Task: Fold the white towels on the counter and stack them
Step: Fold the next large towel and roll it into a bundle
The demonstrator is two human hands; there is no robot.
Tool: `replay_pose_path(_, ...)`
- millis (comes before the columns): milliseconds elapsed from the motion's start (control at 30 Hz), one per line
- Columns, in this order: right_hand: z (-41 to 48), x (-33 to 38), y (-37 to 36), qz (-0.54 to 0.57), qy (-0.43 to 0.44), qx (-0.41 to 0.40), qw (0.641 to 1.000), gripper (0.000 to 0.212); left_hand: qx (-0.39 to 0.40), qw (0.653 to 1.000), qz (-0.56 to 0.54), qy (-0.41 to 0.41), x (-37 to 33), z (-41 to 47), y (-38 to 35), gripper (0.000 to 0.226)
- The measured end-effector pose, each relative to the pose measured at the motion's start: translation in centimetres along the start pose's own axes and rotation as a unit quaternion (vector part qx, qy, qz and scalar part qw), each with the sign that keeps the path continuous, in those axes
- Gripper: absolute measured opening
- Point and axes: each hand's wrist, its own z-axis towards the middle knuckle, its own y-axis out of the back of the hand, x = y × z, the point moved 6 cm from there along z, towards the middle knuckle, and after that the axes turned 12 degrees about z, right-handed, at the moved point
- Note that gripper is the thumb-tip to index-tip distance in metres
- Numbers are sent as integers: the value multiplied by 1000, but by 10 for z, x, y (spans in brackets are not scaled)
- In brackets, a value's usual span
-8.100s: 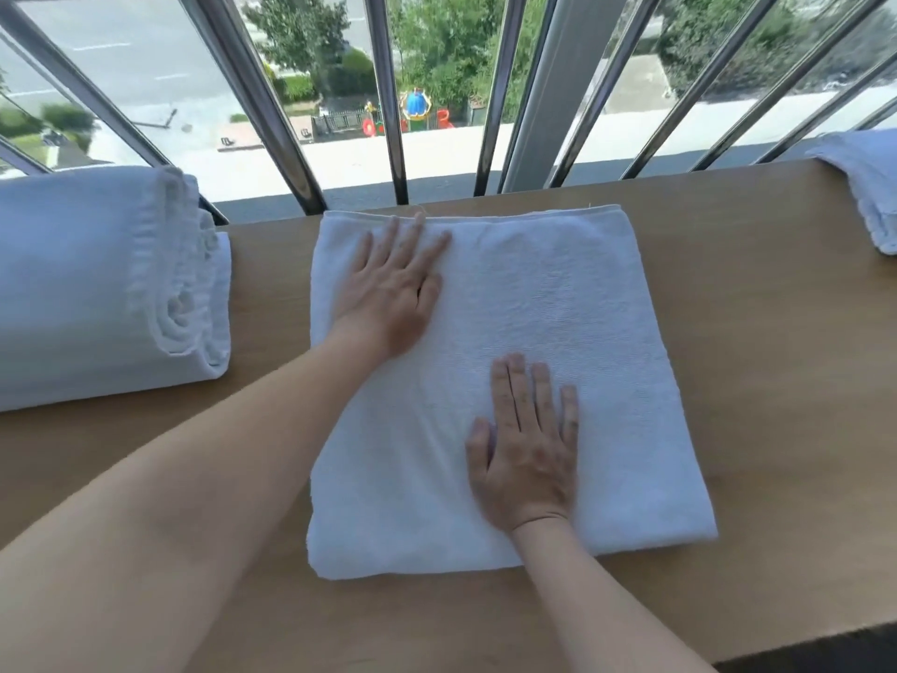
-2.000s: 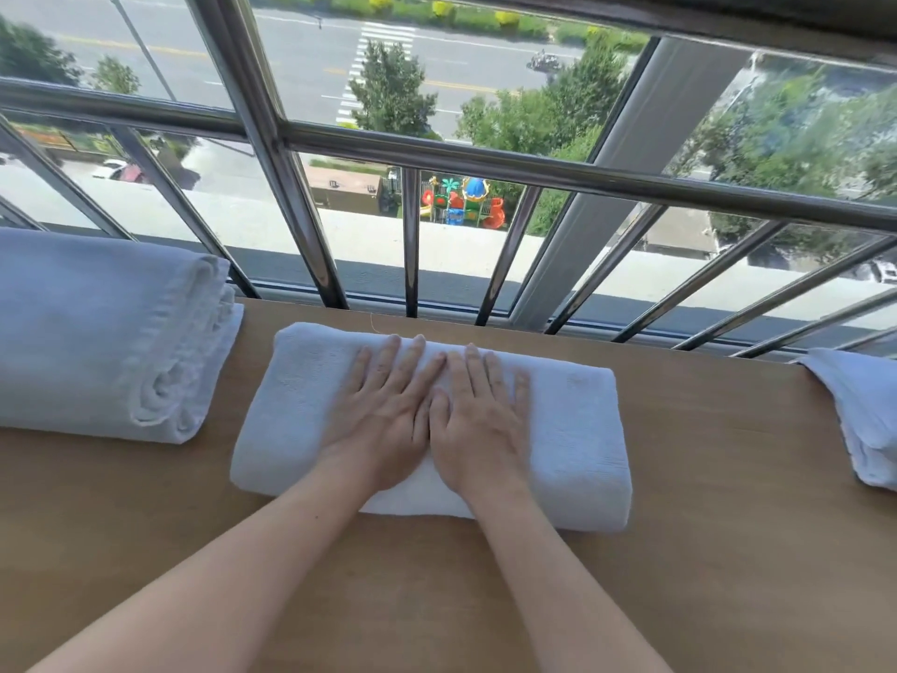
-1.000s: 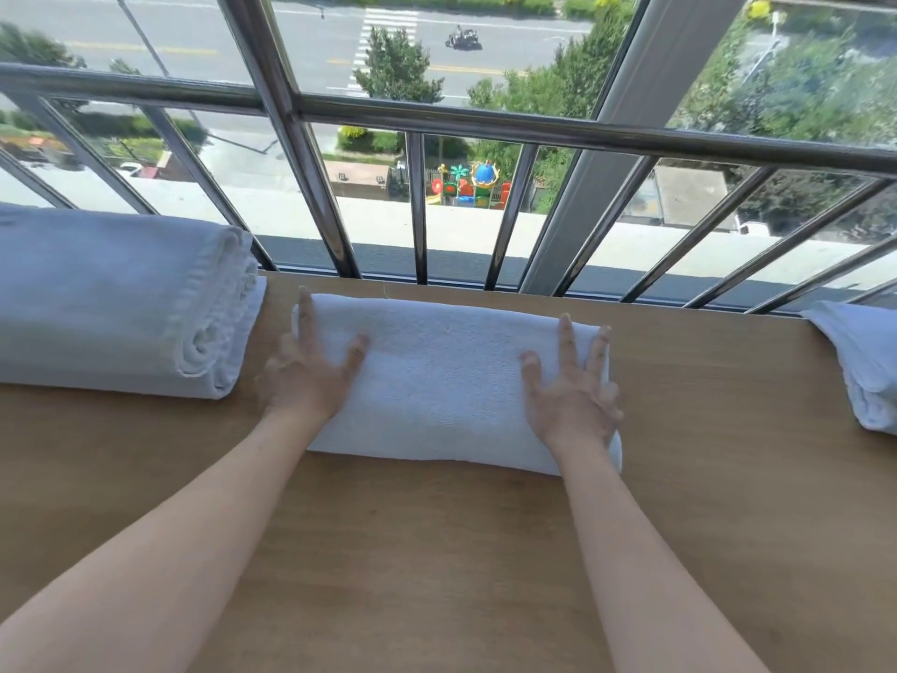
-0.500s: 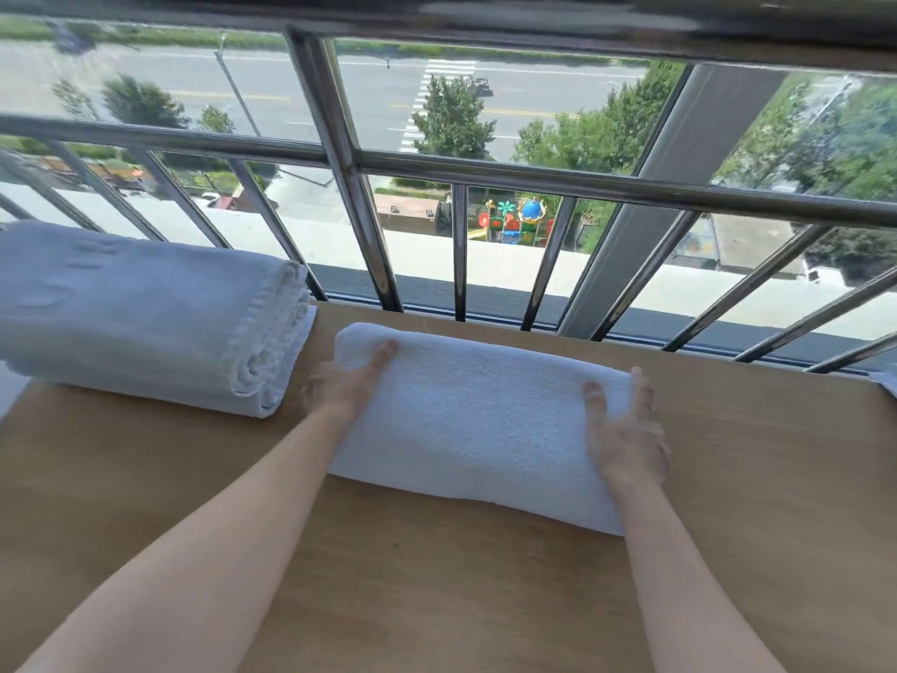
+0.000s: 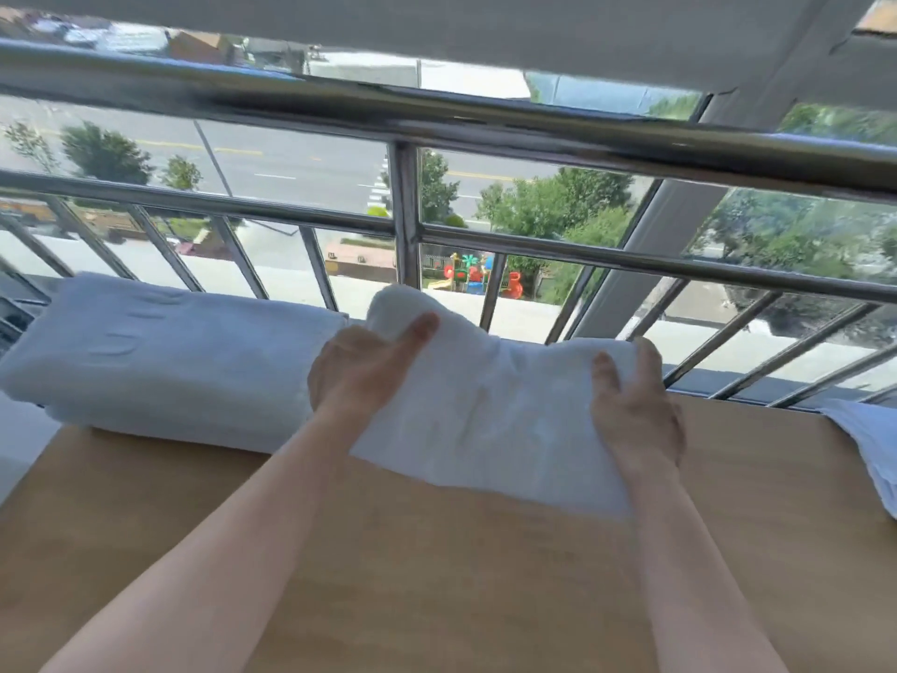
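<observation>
Spanning the far side: steel railing (image 5: 485, 133), street and trees beyond.

Bench (image 5: 437, 575): wood top, running up to the railing.

Stack (image 5: 170, 361): thick white folded bundle at the bench's far left, against the railing. Probably parked there to leave the middle free for folding. Layers inside it can't be counted from here.

Towel (image 5: 485, 410): folded into a long pad, held above mid-bench just right of the stack. Its left end is raised in front of the railing bars, its middle sags, and its right end sits lower. Whether the near edge touches the bench, can't tell. The tilt toward the stack suggests it is about to go on top.

Spare towel (image 5: 869, 444): at the right edge, only partly in view, looks loose. Likely the next one to fold.

Left hand (image 5: 359, 371): grip clamped on the towel's left end, thumb on top, fingers out of sight underneath.

Right hand (image 5: 631, 415): grip clamped on the right end, thumb on the near face, fingers curled over the far edge.

Holding one end in each hand looks meant to keep the folds from opening in the air.

Count: three towel lots (stack, towel, spare), two hands, one bench.
</observation>
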Motion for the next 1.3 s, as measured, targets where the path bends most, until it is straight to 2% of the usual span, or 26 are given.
replay_pose_path(100, -34, 51, 0, 6, 19, -32, 999, 59, -26, 998, -27, -44, 17, 15, 52, 90)
replay_pose_path(233, -86, 127, -19, -4, 50, -62, 997, 55, -75, 994, -60, -59, 67, 49, 118, 108)
replay_pose_path(367, -125, 207, -65, -1, 99, -48, 994, 58, -86, 991, -95, -35, 141, 94, 176, 104)
replay_pose_path(567, -143, 281, -156, 13, 124, 13, 992, 60, -74, 986, -146, 30, 244, 166, 230, 118)
replay_pose_path(733, -123, 284, -222, 19, 88, 54, 994, 63, 0, 977, -197, 77, 289, 222, 225, 125)
replay_pose_path(900, -112, 245, -271, -26, 35, 83, 996, 62, 81, 984, -127, 94, 319, 241, 163, 119)
replay_pose_path(1067, -102, 231, -287, -60, 9, 92, 994, 69, 81, 991, -61, 85, 317, 251, 147, 117)
replay_pose_path(1200, -99, 221, -291, -72, -9, 93, 993, 68, 60, 995, 4, 74, 310, 253, 141, 112)
replay_pose_path(1300, -102, 223, -292, -62, -16, 87, 994, 66, 60, 996, 10, 71, 309, 253, 142, 111)
